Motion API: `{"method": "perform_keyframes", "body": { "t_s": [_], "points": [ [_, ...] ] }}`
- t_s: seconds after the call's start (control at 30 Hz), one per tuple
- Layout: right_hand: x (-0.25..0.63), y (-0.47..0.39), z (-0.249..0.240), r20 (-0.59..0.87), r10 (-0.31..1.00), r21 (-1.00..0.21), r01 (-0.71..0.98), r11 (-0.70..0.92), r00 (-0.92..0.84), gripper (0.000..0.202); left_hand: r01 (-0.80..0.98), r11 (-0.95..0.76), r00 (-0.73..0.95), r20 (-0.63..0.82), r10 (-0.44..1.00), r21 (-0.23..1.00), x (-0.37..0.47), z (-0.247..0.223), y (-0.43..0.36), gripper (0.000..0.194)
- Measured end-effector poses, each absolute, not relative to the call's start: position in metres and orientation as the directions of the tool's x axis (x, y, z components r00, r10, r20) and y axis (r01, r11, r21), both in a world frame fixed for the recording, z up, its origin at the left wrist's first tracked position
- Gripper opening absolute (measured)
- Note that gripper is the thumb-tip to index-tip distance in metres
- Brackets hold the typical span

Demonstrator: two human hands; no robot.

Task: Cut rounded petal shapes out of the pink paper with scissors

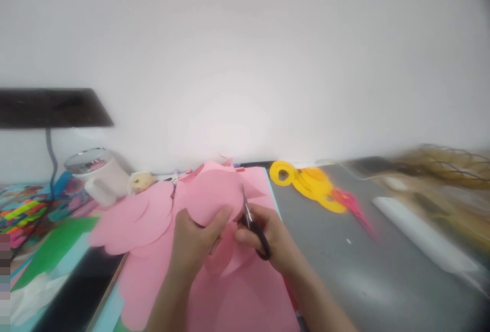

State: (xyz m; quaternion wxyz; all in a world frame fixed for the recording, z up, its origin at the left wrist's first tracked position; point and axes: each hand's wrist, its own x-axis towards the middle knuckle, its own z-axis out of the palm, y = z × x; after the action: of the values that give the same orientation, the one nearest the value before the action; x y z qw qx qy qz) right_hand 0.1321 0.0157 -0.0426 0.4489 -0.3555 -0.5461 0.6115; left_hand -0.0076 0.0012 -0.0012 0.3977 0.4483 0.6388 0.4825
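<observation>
My left hand (201,237) grips a rounded piece of pink paper (212,191), with the thumb lying on top of it. In my right hand (266,232) is a pair of scissors (250,219) with dark handles, its blades pointing up and away at the right edge of that paper. Below the hands hangs a curled pink strip, partly hidden by the fingers. Larger pink sheets (245,301) lie underneath. To the left, scalloped pink paper cut-outs (132,217) overlap in a pile.
Yellow ring-shaped cut-outs (283,172) and pink scissors (354,209) lie on the grey table (337,281) at right. A white mug (103,179) stands back left near colourful pens (23,214). A long white object (424,235) lies far right. The wall rises behind.
</observation>
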Motion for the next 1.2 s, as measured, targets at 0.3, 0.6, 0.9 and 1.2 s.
{"method": "perform_keyframes", "body": {
  "t_s": [0.3, 0.6, 0.9, 1.2],
  "points": [
    [0.132, 0.016, -0.044, 0.004, 0.946, -0.994, -0.106, -0.032, -0.325, 0.027, 0.168, 0.079, -0.276, -0.030, 0.961, 0.983, -0.008, -0.004, 0.002, 0.049],
    [0.132, 0.014, -0.043, -0.027, 0.951, -0.994, -0.096, -0.060, -0.310, 0.025, 0.170, 0.076, -0.255, -0.030, 0.966, 0.982, -0.009, -0.005, 0.002, 0.050],
    [0.129, 0.013, -0.039, -0.042, 0.950, -0.992, -0.097, -0.076, -0.310, 0.025, 0.132, 0.086, -0.244, -0.052, 0.969, 0.988, -0.008, -0.007, 0.003, 0.049],
    [0.129, 0.016, -0.037, 0.008, 0.944, -0.984, -0.168, -0.051, -0.330, 0.035, 0.134, 0.175, -0.317, -0.125, 0.940, 0.975, -0.004, 0.003, 0.000, 0.049]
  ]
}}
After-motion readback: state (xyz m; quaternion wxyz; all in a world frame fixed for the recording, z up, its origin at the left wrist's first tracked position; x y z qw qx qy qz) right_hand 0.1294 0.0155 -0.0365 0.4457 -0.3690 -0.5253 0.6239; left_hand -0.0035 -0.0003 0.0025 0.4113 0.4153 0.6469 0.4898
